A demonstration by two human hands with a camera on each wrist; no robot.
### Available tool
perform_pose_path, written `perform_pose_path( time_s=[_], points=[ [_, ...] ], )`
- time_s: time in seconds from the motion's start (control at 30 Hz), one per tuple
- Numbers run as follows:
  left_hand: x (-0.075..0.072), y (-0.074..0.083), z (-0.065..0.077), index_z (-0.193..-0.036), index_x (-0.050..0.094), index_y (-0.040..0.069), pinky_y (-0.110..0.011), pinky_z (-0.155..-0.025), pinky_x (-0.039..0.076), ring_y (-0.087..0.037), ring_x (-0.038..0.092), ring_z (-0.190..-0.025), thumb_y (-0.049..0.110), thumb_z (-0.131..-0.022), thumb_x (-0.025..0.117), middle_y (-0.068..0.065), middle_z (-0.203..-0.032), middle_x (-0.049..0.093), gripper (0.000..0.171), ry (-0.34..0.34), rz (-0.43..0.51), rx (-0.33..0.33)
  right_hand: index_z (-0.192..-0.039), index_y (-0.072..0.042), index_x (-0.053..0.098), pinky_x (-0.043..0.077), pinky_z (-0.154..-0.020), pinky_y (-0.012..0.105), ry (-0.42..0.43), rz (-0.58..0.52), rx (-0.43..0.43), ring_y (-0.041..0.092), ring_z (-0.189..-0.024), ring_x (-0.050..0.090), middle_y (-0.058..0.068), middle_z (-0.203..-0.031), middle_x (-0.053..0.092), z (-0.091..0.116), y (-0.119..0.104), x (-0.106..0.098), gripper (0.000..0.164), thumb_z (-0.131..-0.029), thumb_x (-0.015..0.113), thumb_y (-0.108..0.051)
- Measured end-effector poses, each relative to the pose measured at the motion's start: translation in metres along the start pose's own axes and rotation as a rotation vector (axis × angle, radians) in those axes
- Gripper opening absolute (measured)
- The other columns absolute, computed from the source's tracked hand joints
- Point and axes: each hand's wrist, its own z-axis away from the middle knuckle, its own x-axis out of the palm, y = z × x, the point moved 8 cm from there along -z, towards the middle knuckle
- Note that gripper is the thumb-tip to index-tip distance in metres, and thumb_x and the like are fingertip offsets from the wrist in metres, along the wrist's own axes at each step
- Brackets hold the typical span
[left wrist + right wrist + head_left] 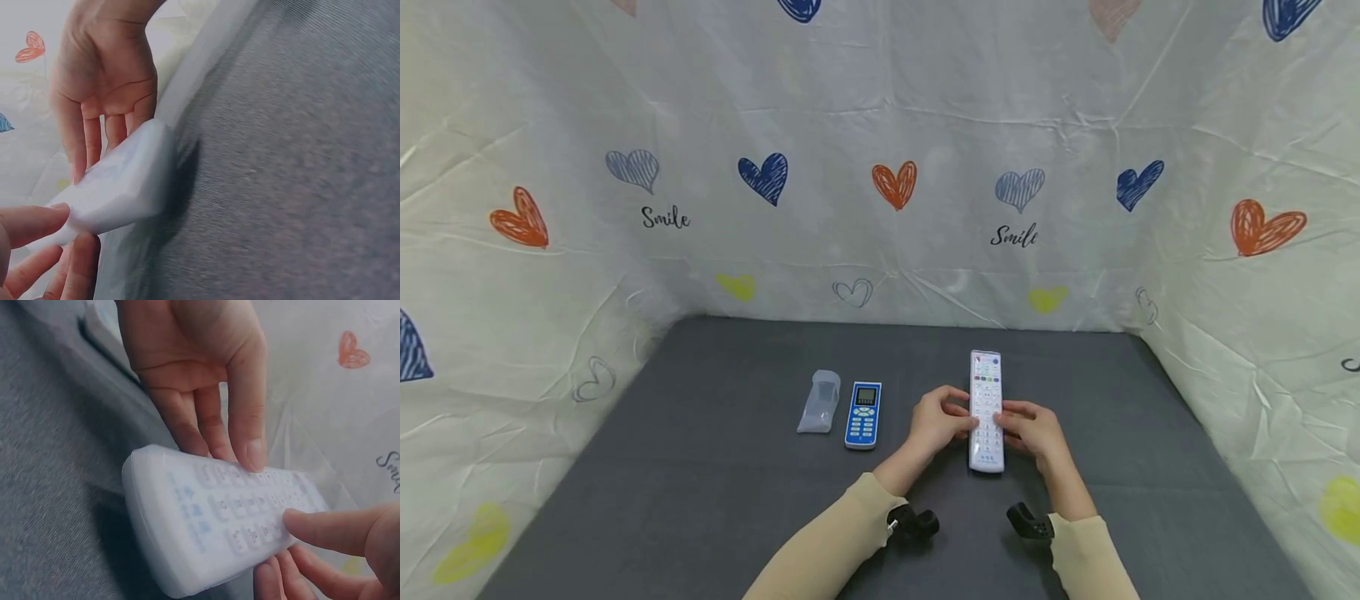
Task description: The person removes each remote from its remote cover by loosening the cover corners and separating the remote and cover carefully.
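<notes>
While the white remote (986, 379) lies between the two hands, its long axis runs away from the person, with the far end reaching beyond both grips. The left hand (936, 419) pinches its left edge, thumb on top and fingers at the side and below; the right hand (1033, 431) pinches the right edge in much the same way, so neither is clearly nearer. Both grips sit around the lower middle, leaving the near end free. I cannot tell whether that end touches the dark table (700, 508) or hangs just above it.

Counted out: two hands, two remotes, one clear pouch and one table. The blue remote (862, 421) lies left of the left hand, apart from it, and the clear pouch (820, 404) is just beside it, farther left.
</notes>
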Motion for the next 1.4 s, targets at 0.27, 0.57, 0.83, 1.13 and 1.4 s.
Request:
perform_pose_path(
  time_s=[0.27,0.57,0.83,1.13,1.4],
  points=[
    [-0.005,0.012,-0.002,-0.105,0.068,0.012,-0.035,-0.060,0.057,-0.012,0.064,-0.062,0.003,-0.072,0.080,-0.006,-0.082,0.069,0.036,0.019,0.035,0.013,-0.127,-0.006,0.057,0.055,-0.078,0.032,0.044,-0.025,-0.014,0.008,-0.085,0.063,0.010,-0.117,0.063,-0.003,-0.008,-0.002,0.046,-0.085,0.071,-0.016],
    [-0.006,0.016,-0.007,-0.101,0.069,0.007,-0.035,-0.066,0.058,-0.012,0.064,-0.069,0.000,-0.072,0.079,-0.007,-0.087,0.069,0.031,0.003,0.078,0.019,-0.126,-0.003,0.057,0.055,-0.079,0.030,0.027,-0.092,-0.072,0.008,-0.087,0.062,0.015,-0.120,0.061,0.003,-0.022,-0.005,0.045,-0.084,0.071,-0.009],
    [-0.009,0.029,-0.007,-0.101,0.070,0.009,-0.027,-0.063,0.057,-0.012,0.063,-0.071,0.000,-0.072,0.079,-0.007,-0.090,0.068,0.032,-0.011,0.049,0.125,-0.130,-0.005,0.055,0.055,-0.084,0.032,0.010,-0.130,-0.073,0.007,-0.089,0.062,0.018,-0.129,0.057,0.004,-0.026,-0.008,0.052,-0.082,0.074,-0.012],
    [-0.012,0.039,-0.004,-0.102,0.070,0.013,-0.026,-0.064,0.055,-0.011,0.063,-0.074,0.006,-0.075,0.079,-0.006,-0.093,0.069,0.029,-0.020,-0.018,0.257,-0.131,-0.005,0.055,0.054,-0.083,0.027,0.026,-0.127,-0.094,0.005,-0.089,0.063,0.019,-0.132,0.055,0.012,-0.031,-0.011,0.054,-0.081,0.075,-0.014],
    [-0.014,0.037,-0.002,-0.098,0.073,0.014,-0.025,-0.063,0.055,-0.012,0.066,-0.075,0.007,-0.077,0.078,-0.006,-0.100,0.068,0.023,0.000,0.019,0.304,-0.131,0.001,0.052,0.055,-0.080,0.027,-0.037,-0.201,-0.104,0.006,-0.084,0.067,0.020,-0.129,0.057,0.014,-0.030,-0.008,0.047,-0.086,0.065,-0.001]
  ],
)
